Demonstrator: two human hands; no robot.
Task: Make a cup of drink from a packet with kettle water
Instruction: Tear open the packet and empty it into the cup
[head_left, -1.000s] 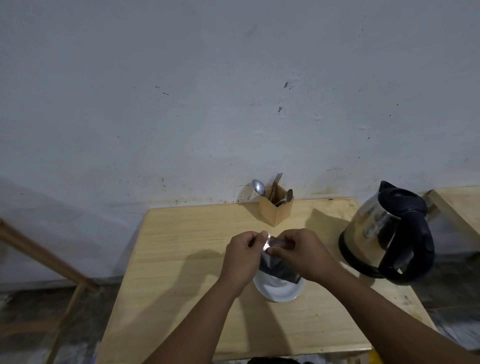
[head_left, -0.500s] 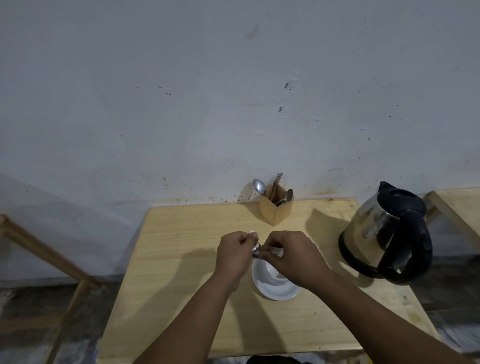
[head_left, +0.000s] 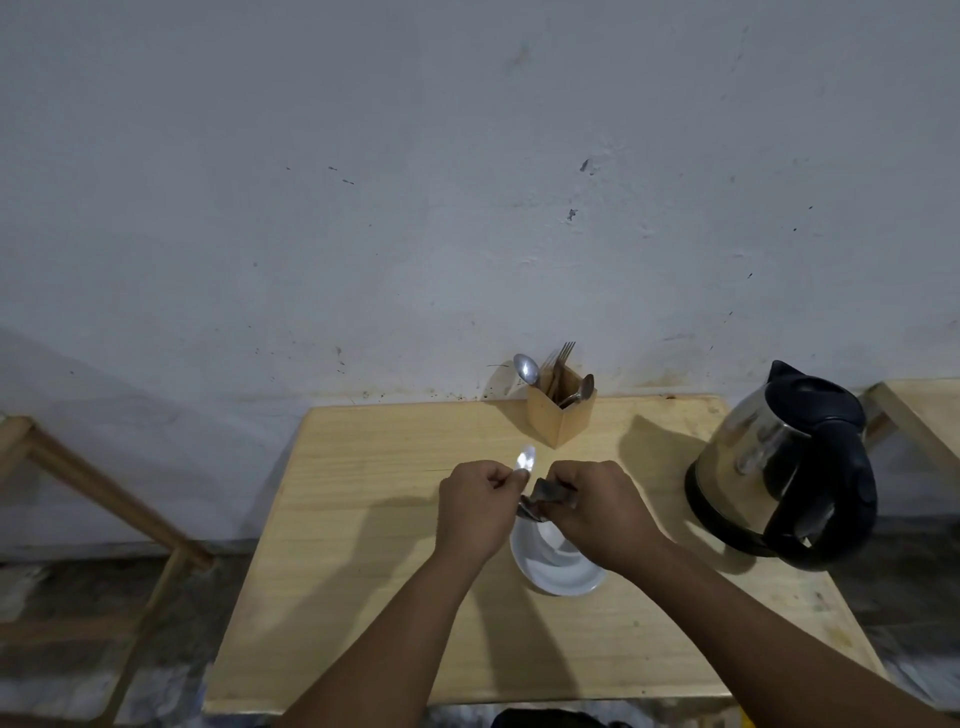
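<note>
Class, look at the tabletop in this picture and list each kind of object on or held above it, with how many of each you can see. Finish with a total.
Kettle: 1
Wooden cutlery holder: 1
Spoons in the holder: 2
Forks in the holder: at least 1, partly hidden
White cup on saucer: 1
Packet, held by left hand and right hand: 1
Total: 7

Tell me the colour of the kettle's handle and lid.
Black, on the kettle, whose body is shiny steel; the head view shows it clearly.

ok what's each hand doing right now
left hand: closed on the torn-off strip of the packet.
right hand: closed on the packet, above the cup.
</note>
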